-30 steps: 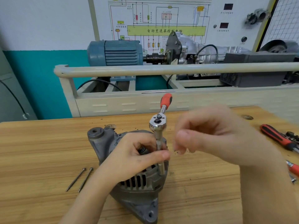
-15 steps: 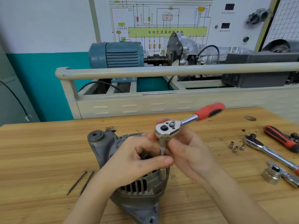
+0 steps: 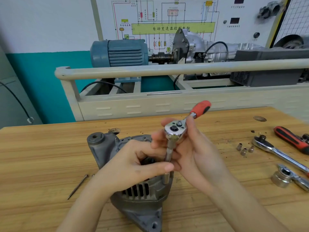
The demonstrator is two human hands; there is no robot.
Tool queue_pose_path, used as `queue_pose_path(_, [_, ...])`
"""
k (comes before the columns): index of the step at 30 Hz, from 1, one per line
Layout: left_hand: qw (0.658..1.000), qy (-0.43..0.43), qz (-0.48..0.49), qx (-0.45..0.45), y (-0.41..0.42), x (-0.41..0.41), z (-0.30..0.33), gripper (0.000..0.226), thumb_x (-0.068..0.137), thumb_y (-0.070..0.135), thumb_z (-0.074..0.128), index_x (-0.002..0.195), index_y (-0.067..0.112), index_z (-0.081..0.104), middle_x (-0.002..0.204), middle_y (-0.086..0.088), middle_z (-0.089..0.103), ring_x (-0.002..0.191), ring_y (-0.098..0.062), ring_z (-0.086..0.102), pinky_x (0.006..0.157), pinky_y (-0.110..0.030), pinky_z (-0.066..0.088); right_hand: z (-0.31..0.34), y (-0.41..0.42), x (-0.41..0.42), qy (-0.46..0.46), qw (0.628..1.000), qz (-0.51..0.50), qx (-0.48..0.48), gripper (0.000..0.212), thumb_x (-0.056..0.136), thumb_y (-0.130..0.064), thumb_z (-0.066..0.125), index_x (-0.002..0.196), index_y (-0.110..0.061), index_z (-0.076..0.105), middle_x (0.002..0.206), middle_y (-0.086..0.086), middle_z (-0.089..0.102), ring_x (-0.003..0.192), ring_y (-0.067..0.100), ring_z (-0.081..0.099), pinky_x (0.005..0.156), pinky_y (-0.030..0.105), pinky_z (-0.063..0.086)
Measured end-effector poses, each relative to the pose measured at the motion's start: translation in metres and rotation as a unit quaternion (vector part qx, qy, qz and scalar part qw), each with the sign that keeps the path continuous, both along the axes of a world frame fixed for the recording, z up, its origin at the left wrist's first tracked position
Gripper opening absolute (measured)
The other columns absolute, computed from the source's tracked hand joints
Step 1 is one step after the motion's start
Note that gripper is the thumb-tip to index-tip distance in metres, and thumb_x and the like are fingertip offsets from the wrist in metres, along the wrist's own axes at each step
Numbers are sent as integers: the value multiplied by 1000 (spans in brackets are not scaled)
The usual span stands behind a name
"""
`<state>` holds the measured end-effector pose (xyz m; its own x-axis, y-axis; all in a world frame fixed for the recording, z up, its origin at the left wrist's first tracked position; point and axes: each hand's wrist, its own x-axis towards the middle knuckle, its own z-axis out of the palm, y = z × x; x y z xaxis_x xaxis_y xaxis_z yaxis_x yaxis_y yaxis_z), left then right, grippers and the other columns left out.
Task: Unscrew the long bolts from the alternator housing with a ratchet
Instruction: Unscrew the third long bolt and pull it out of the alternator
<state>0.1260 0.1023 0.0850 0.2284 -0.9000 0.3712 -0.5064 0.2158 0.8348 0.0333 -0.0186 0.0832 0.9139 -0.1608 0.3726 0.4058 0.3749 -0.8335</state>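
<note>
Wood-grain bench (image 3: 41,156) carries the alternator (image 3: 138,196) at its near middle. Left hand (image 3: 133,166) lies over the housing, thumb and fingers pinching the extension of the ratchet (image 3: 175,131), which stands upright on the alternator's right edge. Right hand (image 3: 195,151) curls round the ratchet head; the red handle points away to the right. One loose bolt (image 3: 77,187) lies left. Sockets (image 3: 244,149) and more ratchets (image 3: 277,152) lie right. Behind stand a cream rail (image 3: 167,69), blue motor (image 3: 120,52) and wiring board (image 3: 172,27).
</note>
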Motion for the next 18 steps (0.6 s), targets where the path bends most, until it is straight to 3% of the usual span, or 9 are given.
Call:
queue_pose_path(3, [1000,0,15,-25,-1,-1,-2,15,71,26,68,84,21,73,79,6,73,77,-9,68,73,-16,50,0,2,0,-22,1000,1,11,32,80,-54,53,86,-29,72,88,-4,72,80,9,67,66,24,51])
queue_pose_path(7, [996,-11,63,-65,-3,-2,-3,9,63,28,73,69,22,71,70,11,70,68,-2,65,66,-13,48,-2,8,-1,-84,995,11,55,26,62,-35,80,83,-24,70,90,0,71,83,15,67,75,28,53])
queue_pose_path(9, [996,-9,55,-65,-2,-3,-2,7,63,25,73,69,22,70,71,10,70,69,-3,65,67,-13,48,-3,8,-1,-82,995,12,57,26,63,-34,78,85,-23,70,91,0,71,81,14,67,73,27,54])
queue_pose_path(12, [999,9,21,-28,-1,-3,0,9,68,24,70,75,20,73,76,10,71,76,-3,66,72,-14,49,-2,5,0,-25,999,-23,33,29,76,-53,59,84,-28,72,85,-4,72,73,9,66,67,25,50])
queue_pose_path(14, [1000,4,8,-13,0,-3,1,10,71,25,68,77,30,74,75,16,70,77,1,65,73,-13,47,-4,1,2,10,998,-36,47,34,76,-54,50,80,-29,72,79,-6,71,64,7,64,68,26,48])
queue_pose_path(16, [1000,0,14,-14,0,-3,1,9,70,26,68,74,32,73,71,16,68,76,1,64,73,-13,47,-4,0,4,3,998,-25,57,32,77,-52,51,79,-28,72,79,-5,71,62,6,63,69,26,49])
queue_pose_path(18, [999,-13,46,-26,-1,-2,-1,12,66,30,71,74,22,72,71,3,69,74,-7,65,73,-20,50,-3,1,4,-28,997,4,71,27,77,-48,61,82,-24,71,87,-2,71,68,9,65,69,27,52])
